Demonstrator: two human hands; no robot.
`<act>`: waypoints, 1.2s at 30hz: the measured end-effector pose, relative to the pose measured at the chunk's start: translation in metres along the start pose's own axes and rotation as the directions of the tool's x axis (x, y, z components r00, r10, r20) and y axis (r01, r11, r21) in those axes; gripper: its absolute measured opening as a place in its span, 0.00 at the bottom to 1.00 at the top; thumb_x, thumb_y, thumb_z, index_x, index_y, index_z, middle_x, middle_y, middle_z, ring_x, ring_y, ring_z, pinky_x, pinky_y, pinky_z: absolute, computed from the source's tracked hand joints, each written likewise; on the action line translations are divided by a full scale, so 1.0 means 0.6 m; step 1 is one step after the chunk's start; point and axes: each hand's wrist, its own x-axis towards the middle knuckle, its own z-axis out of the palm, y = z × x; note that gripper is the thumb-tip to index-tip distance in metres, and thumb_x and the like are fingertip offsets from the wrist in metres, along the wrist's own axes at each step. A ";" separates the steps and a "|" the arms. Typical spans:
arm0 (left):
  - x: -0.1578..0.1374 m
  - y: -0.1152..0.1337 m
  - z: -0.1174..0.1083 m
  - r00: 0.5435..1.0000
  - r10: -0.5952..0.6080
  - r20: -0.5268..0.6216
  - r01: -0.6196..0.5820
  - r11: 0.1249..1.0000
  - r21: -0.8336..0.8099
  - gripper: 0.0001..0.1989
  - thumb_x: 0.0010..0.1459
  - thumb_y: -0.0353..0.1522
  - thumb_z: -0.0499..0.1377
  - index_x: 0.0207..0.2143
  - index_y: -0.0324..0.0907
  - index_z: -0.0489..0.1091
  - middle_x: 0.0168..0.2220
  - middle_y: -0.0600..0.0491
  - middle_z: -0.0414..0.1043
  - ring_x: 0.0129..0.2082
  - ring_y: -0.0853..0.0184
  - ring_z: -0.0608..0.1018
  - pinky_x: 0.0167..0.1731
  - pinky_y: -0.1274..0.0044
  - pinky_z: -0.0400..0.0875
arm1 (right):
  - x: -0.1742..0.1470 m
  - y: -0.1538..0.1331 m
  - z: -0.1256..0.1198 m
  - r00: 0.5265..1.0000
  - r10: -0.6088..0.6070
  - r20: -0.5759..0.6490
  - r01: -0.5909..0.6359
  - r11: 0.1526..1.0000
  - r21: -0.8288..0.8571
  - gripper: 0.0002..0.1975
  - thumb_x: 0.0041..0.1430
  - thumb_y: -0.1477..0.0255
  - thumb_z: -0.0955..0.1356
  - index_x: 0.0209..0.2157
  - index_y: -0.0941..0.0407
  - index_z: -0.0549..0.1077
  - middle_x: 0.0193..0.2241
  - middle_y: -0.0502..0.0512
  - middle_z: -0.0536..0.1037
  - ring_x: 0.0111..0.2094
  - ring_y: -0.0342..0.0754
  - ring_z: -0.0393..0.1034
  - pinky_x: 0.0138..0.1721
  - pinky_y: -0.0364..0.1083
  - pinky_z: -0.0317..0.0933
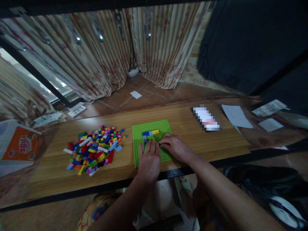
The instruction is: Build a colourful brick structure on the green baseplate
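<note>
A green studded baseplate (163, 126) lies on the wooden table. On it stands a row of toy bricks (151, 132), blue, light blue and yellow, with grey bricks (144, 138) running toward me from its left end. My left hand (150, 158) rests over the near part of the plate, fingers stretched out, fingertips close to the grey bricks. From the right, my right hand (176, 146) reaches in with its thumb and fingertips pinched together just above the plate. What it pinches is too small and dark to make out. My left fingers hide part of the bricks.
A pile of loose colored bricks (96, 149) spreads left of the plate. A phone (206, 118) lies to the right, with paper sheets (237, 116) beyond it. A clear plastic tub (12, 128) with an orange label stands at the far left. Curtains (158, 48) hang behind the table.
</note>
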 end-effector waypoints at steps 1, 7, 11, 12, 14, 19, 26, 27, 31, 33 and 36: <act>-0.002 0.003 0.003 1.000 0.003 0.018 -0.003 1.000 0.027 0.19 0.63 0.27 0.49 0.54 0.37 0.68 0.57 0.42 0.68 0.58 0.54 0.67 0.59 0.51 0.55 | 0.000 -0.001 0.000 1.000 0.004 0.005 -0.004 1.000 -0.004 0.09 0.59 0.79 0.67 0.29 0.57 0.78 0.32 0.53 0.73 0.35 0.45 0.68 0.39 0.44 0.60; -0.005 0.005 0.010 0.997 0.037 0.069 -0.044 0.994 0.101 0.21 0.63 0.25 0.46 0.56 0.34 0.66 0.59 0.40 0.65 0.61 0.52 0.64 0.59 0.49 0.53 | 0.002 -0.008 0.000 1.000 -0.018 0.015 0.019 0.998 -0.058 0.08 0.58 0.80 0.67 0.31 0.57 0.79 0.31 0.54 0.73 0.35 0.46 0.68 0.39 0.45 0.60; -0.005 0.004 0.010 0.999 0.040 0.026 -0.041 0.997 0.067 0.20 0.63 0.26 0.47 0.55 0.33 0.66 0.58 0.40 0.67 0.59 0.53 0.66 0.59 0.52 0.56 | 0.000 -0.006 0.004 1.000 0.001 -0.006 -0.001 0.999 -0.036 0.09 0.59 0.79 0.66 0.31 0.56 0.78 0.31 0.54 0.74 0.35 0.46 0.68 0.39 0.45 0.60; -0.005 0.002 0.009 1.000 0.030 0.006 -0.031 0.999 0.042 0.20 0.63 0.26 0.47 0.55 0.33 0.67 0.57 0.40 0.67 0.58 0.54 0.67 0.58 0.53 0.57 | 0.000 -0.003 0.004 1.000 0.001 -0.010 -0.001 1.000 -0.021 0.08 0.59 0.79 0.66 0.32 0.56 0.78 0.32 0.54 0.75 0.35 0.46 0.69 0.39 0.45 0.61; -0.004 -0.003 0.006 1.000 0.005 -0.031 -0.006 0.999 -0.031 0.18 0.63 0.28 0.49 0.53 0.35 0.68 0.55 0.42 0.69 0.56 0.55 0.69 0.57 0.56 0.59 | -0.001 0.003 0.001 1.000 -0.016 -0.011 0.016 1.000 0.012 0.07 0.59 0.77 0.67 0.34 0.56 0.78 0.33 0.54 0.76 0.36 0.46 0.70 0.40 0.45 0.61; 0.008 -0.025 -0.004 0.997 -0.018 -0.070 0.002 0.974 -0.228 0.13 0.61 0.30 0.53 0.48 0.40 0.71 0.50 0.47 0.74 0.50 0.58 0.72 0.52 0.63 0.65 | 0.001 0.014 -0.018 0.993 0.037 -0.115 -0.033 0.999 0.038 0.09 0.62 0.74 0.65 0.38 0.55 0.78 0.37 0.55 0.79 0.39 0.47 0.73 0.43 0.47 0.63; 0.027 -0.036 -0.011 0.989 -0.023 -0.144 -0.019 0.958 -0.285 0.13 0.59 0.29 0.56 0.46 0.40 0.71 0.46 0.48 0.74 0.46 0.59 0.72 0.50 0.64 0.64 | 0.007 0.013 -0.021 0.956 0.149 -0.252 -0.165 0.985 -0.043 0.10 0.62 0.73 0.64 0.37 0.56 0.78 0.36 0.57 0.81 0.38 0.49 0.74 0.42 0.47 0.64; 0.029 -0.035 -0.011 0.989 -0.015 -0.148 -0.028 0.958 -0.287 0.12 0.60 0.29 0.55 0.46 0.41 0.71 0.45 0.48 0.74 0.46 0.59 0.72 0.50 0.64 0.65 | 0.007 0.013 -0.020 0.956 0.149 -0.254 -0.168 0.984 -0.054 0.10 0.62 0.73 0.64 0.36 0.56 0.78 0.36 0.57 0.81 0.37 0.49 0.74 0.42 0.47 0.64; 0.028 -0.023 -0.007 0.988 0.034 -0.151 -0.069 0.969 -0.238 0.10 0.61 0.30 0.54 0.42 0.43 0.73 0.43 0.49 0.75 0.45 0.60 0.72 0.50 0.62 0.64 | 0.007 0.019 -0.019 0.953 0.148 -0.263 -0.177 0.980 -0.091 0.11 0.62 0.73 0.63 0.36 0.55 0.78 0.36 0.56 0.81 0.37 0.49 0.74 0.41 0.47 0.64; 0.024 -0.013 -0.003 0.989 0.057 -0.140 -0.081 0.982 -0.172 0.10 0.61 0.29 0.53 0.42 0.42 0.73 0.42 0.48 0.75 0.45 0.59 0.72 0.52 0.60 0.62 | 0.007 0.021 -0.019 0.952 0.153 -0.264 -0.183 0.979 -0.093 0.11 0.62 0.72 0.63 0.36 0.55 0.78 0.35 0.56 0.81 0.37 0.50 0.74 0.41 0.47 0.64; 0.014 0.004 0.002 0.990 0.061 -0.124 -0.068 0.996 -0.053 0.13 0.62 0.27 0.52 0.46 0.39 0.72 0.45 0.45 0.74 0.47 0.58 0.72 0.55 0.56 0.60 | 0.005 0.018 -0.017 0.953 0.153 -0.263 -0.179 0.981 -0.078 0.11 0.61 0.72 0.63 0.35 0.55 0.78 0.35 0.56 0.81 0.36 0.49 0.74 0.40 0.47 0.63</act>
